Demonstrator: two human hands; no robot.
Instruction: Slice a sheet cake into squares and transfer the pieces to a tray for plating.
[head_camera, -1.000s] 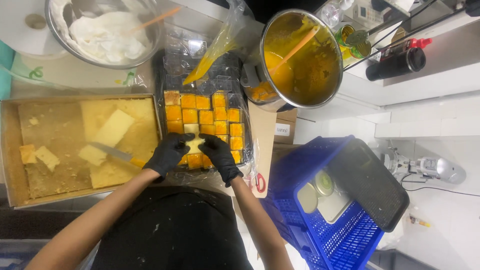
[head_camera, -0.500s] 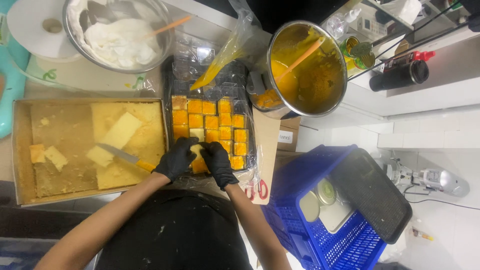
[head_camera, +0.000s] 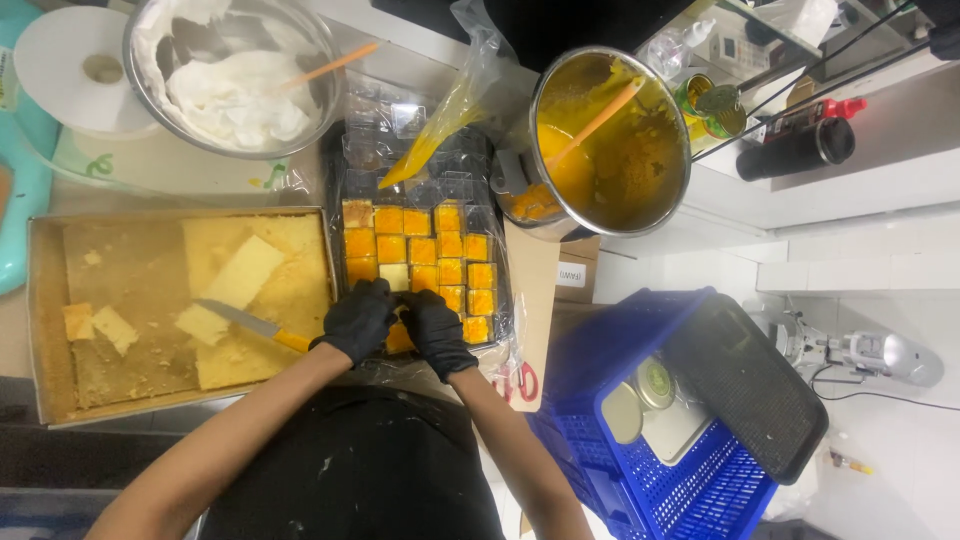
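Pressing together, left hand (head_camera: 358, 320) and right hand (head_camera: 432, 328), grips curled on orange cake square (head_camera: 399, 340), black tray (head_camera: 335, 190).

Hidden: cups at the near edge of the black tray (head_camera: 335, 200), covered by left hand (head_camera: 357, 320) and right hand (head_camera: 436, 330); grasp unreadable. Knife (head_camera: 250, 324): handle end under left wrist. Cut off by frame: teal item (head_camera: 20, 190), left; blue crate (head_camera: 640, 450), bottom.
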